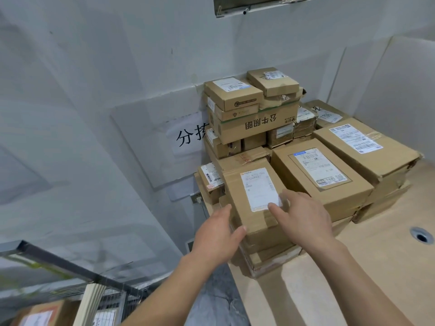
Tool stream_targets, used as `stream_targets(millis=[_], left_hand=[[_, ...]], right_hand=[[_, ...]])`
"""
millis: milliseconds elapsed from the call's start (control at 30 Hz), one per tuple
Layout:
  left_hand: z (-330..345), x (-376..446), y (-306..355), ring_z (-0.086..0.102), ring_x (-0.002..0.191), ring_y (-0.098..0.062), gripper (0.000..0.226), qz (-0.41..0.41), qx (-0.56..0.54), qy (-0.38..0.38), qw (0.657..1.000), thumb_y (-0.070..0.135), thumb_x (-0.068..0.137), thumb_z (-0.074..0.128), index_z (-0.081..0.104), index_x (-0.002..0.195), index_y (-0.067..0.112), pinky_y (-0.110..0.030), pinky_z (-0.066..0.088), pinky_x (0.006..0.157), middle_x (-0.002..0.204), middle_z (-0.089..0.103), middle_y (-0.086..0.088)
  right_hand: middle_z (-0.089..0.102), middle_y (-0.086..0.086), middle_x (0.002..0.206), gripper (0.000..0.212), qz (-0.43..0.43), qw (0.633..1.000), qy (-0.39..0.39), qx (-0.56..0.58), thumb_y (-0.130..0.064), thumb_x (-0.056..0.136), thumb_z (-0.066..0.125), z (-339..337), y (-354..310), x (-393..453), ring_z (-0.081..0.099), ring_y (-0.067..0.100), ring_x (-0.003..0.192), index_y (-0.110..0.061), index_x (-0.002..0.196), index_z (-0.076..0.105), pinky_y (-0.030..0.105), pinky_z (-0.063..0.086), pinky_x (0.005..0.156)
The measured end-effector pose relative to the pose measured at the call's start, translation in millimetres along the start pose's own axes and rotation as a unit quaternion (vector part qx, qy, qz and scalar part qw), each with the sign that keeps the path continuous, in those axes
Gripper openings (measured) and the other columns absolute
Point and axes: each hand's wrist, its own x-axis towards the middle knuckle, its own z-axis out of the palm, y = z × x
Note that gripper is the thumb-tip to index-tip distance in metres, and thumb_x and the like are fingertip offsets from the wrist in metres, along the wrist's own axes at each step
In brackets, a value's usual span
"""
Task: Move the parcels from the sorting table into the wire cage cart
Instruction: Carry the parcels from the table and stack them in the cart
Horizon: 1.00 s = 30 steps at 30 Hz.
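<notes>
Several brown cardboard parcels are piled on the light wooden sorting table [367, 267] against the wall. The nearest parcel [253, 201] has a white label and lies on top of a flat stack at the table's left front corner. My left hand [217, 234] touches its left side with straight fingers, thumb at the near corner. My right hand [303, 214] lies on its top right, fingertips on the label. The wire cage cart [70, 276] stands at the lower left, with a parcel [40, 314] inside it.
Two large parcels [322, 175] [367, 147] lie to the right of the near one. A tall stack of small boxes [251, 111] stands at the back by the wall. A round cable hole [421, 236] is in the tabletop at right. Grey floor shows between cart and table.
</notes>
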Motion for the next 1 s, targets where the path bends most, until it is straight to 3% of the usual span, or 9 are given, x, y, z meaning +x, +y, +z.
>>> stream_targets(millis=[133, 300, 500, 567, 667, 767, 833, 900, 1000], left_hand=[[4, 2, -2, 0.054, 0.107, -0.004, 0.051, -0.013, -0.074, 0.013, 0.997, 0.041, 0.095, 0.059, 0.040, 0.142, 0.038, -0.025, 0.048, 0.088, 0.134, 0.056, 0.019], [6, 8, -2, 0.057, 0.106, -0.007, 0.046, -0.074, -0.183, 0.012, 0.980, 0.034, 0.097, 0.062, 0.044, 0.139, 0.031, -0.025, 0.049, 0.088, 0.130, 0.060, 0.014], [8, 2, -8, 0.062, 0.102, -0.011, 0.041, -0.130, -0.229, 0.036, 0.964, 0.034, 0.095, 0.063, 0.053, 0.133, 0.023, -0.019, 0.046, 0.072, 0.111, 0.063, 0.012], [10, -4, -15, 0.063, 0.101, -0.013, 0.043, -0.142, -0.232, 0.037, 0.962, 0.035, 0.094, 0.064, 0.052, 0.133, 0.024, -0.025, 0.049, 0.077, 0.111, 0.064, 0.011], [14, -16, -22, 0.063, 0.089, -0.011, 0.040, -0.144, -0.245, 0.027, 0.958, 0.035, 0.095, 0.064, 0.053, 0.133, 0.028, -0.026, 0.048, 0.071, 0.094, 0.062, 0.011], [18, -31, -28, 0.066, 0.088, -0.013, 0.039, -0.145, -0.278, 0.025, 0.949, 0.034, 0.094, 0.064, 0.054, 0.131, 0.030, -0.033, 0.056, 0.077, 0.094, 0.067, 0.009], [19, -44, -32, 0.069, 0.093, -0.012, 0.038, -0.142, -0.298, 0.031, 0.943, 0.031, 0.093, 0.066, 0.054, 0.130, 0.030, -0.038, 0.058, 0.086, 0.102, 0.071, 0.010], [18, -59, -39, 0.069, 0.094, -0.010, 0.038, -0.139, -0.321, 0.039, 0.936, 0.030, 0.092, 0.066, 0.054, 0.128, 0.030, -0.037, 0.058, 0.086, 0.104, 0.072, 0.011], [10, -88, -50, 0.069, 0.094, -0.010, 0.039, -0.130, -0.348, 0.063, 0.926, 0.029, 0.092, 0.067, 0.052, 0.127, 0.032, -0.034, 0.057, 0.084, 0.103, 0.071, 0.010]], right_hand=[[0.063, -0.014, 0.086, 0.029, 0.018, 1.000, -0.008, 0.022, -0.061, 0.092, 0.048, 8, 2, 1, 0.060, 0.009, 0.074, -0.034, 0.100, 0.056, 0.036, 0.057, 0.059], [0.068, -0.018, 0.111, 0.028, 0.031, 0.984, -0.068, 0.164, -0.052, 0.095, 0.054, 18, 3, 4, 0.064, 0.012, 0.095, -0.035, 0.115, 0.062, 0.038, 0.058, 0.076], [0.065, -0.019, 0.085, 0.022, 0.067, 0.974, -0.067, 0.206, -0.050, 0.095, 0.052, 26, 9, -6, 0.061, 0.010, 0.085, -0.036, 0.106, 0.065, 0.037, 0.053, 0.072], [0.068, -0.014, 0.085, 0.026, 0.092, 0.965, -0.069, 0.234, -0.050, 0.096, 0.053, 29, 11, -13, 0.062, 0.011, 0.085, -0.031, 0.105, 0.068, 0.037, 0.051, 0.073], [0.072, -0.008, 0.085, 0.030, 0.123, 0.943, -0.077, 0.300, -0.046, 0.097, 0.055, 35, 12, -30, 0.063, 0.014, 0.085, -0.026, 0.085, 0.073, 0.038, 0.050, 0.076], [0.072, 0.007, 0.084, 0.039, 0.148, 0.905, -0.060, 0.394, -0.042, 0.096, 0.059, 38, 10, -50, 0.064, 0.031, 0.088, -0.009, 0.084, 0.074, 0.036, 0.045, 0.070], [0.074, -0.004, 0.083, 0.028, 0.153, 0.872, -0.059, 0.461, -0.034, 0.098, 0.061, 37, 4, -64, 0.065, 0.021, 0.084, -0.015, 0.083, 0.076, 0.034, 0.045, 0.071], [0.072, -0.012, 0.098, 0.014, 0.155, 0.848, -0.062, 0.504, -0.030, 0.099, 0.063, 39, 0, -77, 0.066, 0.013, 0.096, -0.024, 0.101, 0.075, 0.034, 0.051, 0.082], [0.074, -0.015, 0.104, 0.014, 0.127, 0.822, -0.101, 0.546, -0.039, 0.097, 0.064, 43, -9, -100, 0.066, 0.016, 0.108, -0.037, 0.110, 0.068, 0.044, 0.050, 0.097]])
